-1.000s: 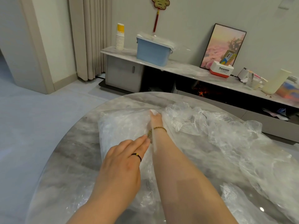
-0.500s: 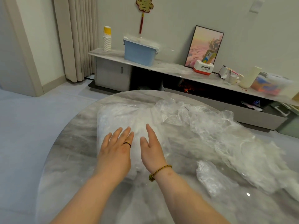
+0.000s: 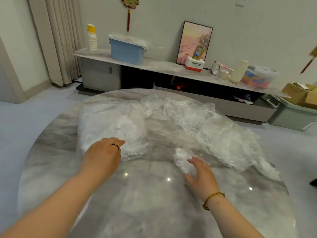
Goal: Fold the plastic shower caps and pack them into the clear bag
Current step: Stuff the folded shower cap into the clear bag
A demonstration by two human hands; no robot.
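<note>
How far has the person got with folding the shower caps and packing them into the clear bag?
Done: the clear bag on the table already bulges with white caps. In hand: the right hand reaches an open palm to one loose cap; the left hand rests at the bag. Left: a long heap of unfolded caps lies to the right.

Left fingertips [image 3: 122,143] hidden against clear bag [image 3: 109,124].

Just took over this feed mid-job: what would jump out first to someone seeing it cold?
A long heap of crumpled shower caps sprawls across the right of the round marble table. Left of it lies the stuffed clear bag, with the left hand at its near edge. The right hand, fingers spread, reaches a single loose cap near the table's middle.
</note>
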